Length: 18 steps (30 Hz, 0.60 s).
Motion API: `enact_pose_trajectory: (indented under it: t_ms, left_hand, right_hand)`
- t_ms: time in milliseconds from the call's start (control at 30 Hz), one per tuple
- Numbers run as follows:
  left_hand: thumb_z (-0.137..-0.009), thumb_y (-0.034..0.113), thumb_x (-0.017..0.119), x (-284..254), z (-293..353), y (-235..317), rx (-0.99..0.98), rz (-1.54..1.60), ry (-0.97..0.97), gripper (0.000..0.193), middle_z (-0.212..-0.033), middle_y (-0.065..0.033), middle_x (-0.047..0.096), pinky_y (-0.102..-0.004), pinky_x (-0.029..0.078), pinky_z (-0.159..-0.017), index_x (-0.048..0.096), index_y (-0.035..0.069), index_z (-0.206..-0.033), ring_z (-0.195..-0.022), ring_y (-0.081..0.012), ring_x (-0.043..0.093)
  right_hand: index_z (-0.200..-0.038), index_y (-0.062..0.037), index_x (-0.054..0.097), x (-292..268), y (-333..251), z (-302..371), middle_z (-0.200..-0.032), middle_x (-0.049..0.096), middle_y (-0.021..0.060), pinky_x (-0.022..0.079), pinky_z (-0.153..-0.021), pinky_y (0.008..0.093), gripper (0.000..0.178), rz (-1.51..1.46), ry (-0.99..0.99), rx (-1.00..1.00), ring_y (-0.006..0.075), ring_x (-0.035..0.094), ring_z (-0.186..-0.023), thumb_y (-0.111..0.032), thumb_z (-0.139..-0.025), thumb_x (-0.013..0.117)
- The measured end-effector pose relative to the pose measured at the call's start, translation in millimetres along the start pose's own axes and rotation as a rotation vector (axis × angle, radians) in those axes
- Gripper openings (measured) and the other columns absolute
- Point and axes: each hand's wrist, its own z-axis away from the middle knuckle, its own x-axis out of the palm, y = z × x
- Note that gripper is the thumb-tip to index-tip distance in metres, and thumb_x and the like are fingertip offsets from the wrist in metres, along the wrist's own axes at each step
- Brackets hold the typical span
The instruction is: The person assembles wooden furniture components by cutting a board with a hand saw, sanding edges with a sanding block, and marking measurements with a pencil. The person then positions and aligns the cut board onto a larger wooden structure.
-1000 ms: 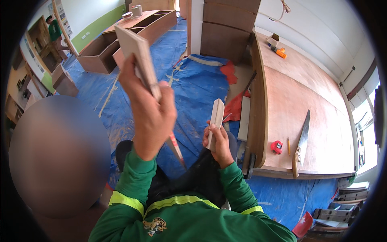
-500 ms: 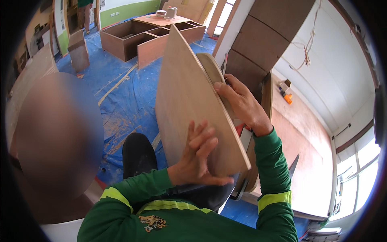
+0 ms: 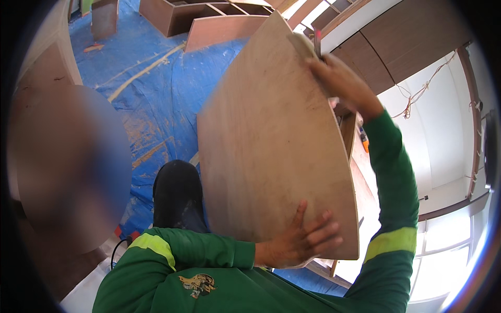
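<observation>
1 foreground panel (image 3: 276, 146) | 1 left hand (image 3: 300, 242), low | 1 right hand (image 3: 344, 83), high

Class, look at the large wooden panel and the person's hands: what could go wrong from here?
1. The panel could slip or tip: the left hand lies with fingers spread on its face, not closed around an edge.
2. The narrow wood piece by the right hand, at the panel's upper edge, might drop if that hand shifts.
3. The wrinkled blue sheet on the floor might catch a foot.
</observation>
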Motion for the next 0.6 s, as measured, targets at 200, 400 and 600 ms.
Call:
enact_pose_trajectory:
  t_ms: [200,400,600]
  left_hand:
    - [-0.104,0.03,0.067,-0.3,-0.2,-2.2,0.067,-0.06,0.048,0.061,-0.167,-0.0031,0.039,-0.0804,0.012,-0.128,0.049,0.024,-0.162,-0.161,-0.0281,0.033]
    - [-0.102,0.031,0.069,5.1,-0.2,3.1,0.056,0.019,0.128,0.057,-0.167,0.0005,0.04,-0.0794,0.01,-0.128,0.056,0.025,-0.158,-0.16,-0.0277,0.037]
    - [-0.102,0.027,0.07,9.9,0.6,-0.2,0.059,-0.013,0.068,0.06,-0.167,0.0017,0.04,-0.0786,0.009,-0.129,0.054,0.027,-0.159,-0.16,-0.0278,0.037]
  right_hand:
    - [-0.134,0.0045,0.064,3.7,11.0,-198.7,-0.125,0.07,0.0149,0.061,-0.085,0.0497,0.063,-0.043,-0.144,0.103,0.0255,0.07,-0.11,-0.051,-0.107,0.054]
    - [-0.144,0.0056,0.06,21.0,16.3,-270.2,-0.135,0.067,0.0251,0.053,-0.104,0.0554,0.066,-0.257,-0.055,0.103,0.0342,0.066,-0.124,-0.049,-0.109,0.053]
    - [-0.146,0.0085,0.057,3.7,21.5,-186.9,-0.141,0.064,0.0253,0.047,-0.11,0.0509,0.072,-0.129,-0.145,0.049,0.0343,0.06,-0.135,-0.052,-0.106,0.056]
